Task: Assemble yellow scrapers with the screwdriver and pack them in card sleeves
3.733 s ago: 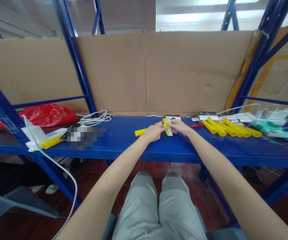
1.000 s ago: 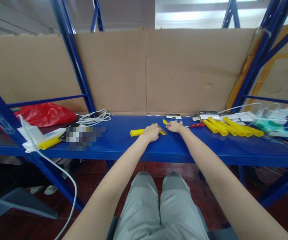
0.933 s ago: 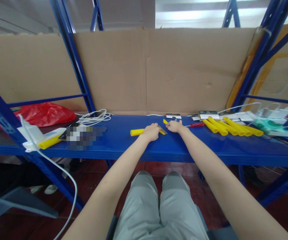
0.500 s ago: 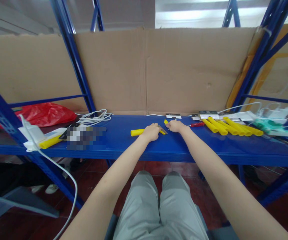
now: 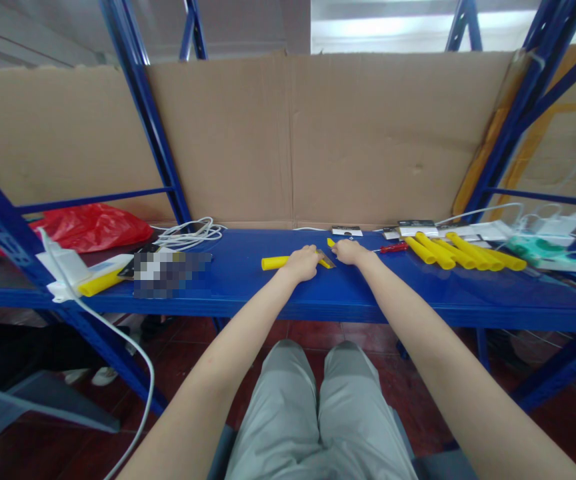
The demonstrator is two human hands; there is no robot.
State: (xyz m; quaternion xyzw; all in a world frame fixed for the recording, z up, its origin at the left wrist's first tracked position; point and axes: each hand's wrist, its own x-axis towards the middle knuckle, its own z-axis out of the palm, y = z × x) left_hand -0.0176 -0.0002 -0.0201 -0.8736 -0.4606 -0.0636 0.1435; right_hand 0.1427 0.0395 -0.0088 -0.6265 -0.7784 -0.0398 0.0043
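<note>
My left hand is closed round a yellow tube that lies across the blue tabletop. The tube's left end sticks out past my fingers. Beyond the knuckles, a flat greyish piece with a yellow edge pokes out to the right; its kind is unclear. Just right of it, my right hand is closed, and a small yellow end shows at its fingertips. What this belongs to is hidden by the hand. A red-handled screwdriver lies right beside my right hand.
Several yellow tubes lie side by side on the right of the blue table. Coiled white cable, a red plastic bag and another yellow tube are at left. A cardboard panel stands behind, between blue posts.
My right hand and the small yellow end have shifted very slightly to the left. My left hand and the tube stay in place.
</note>
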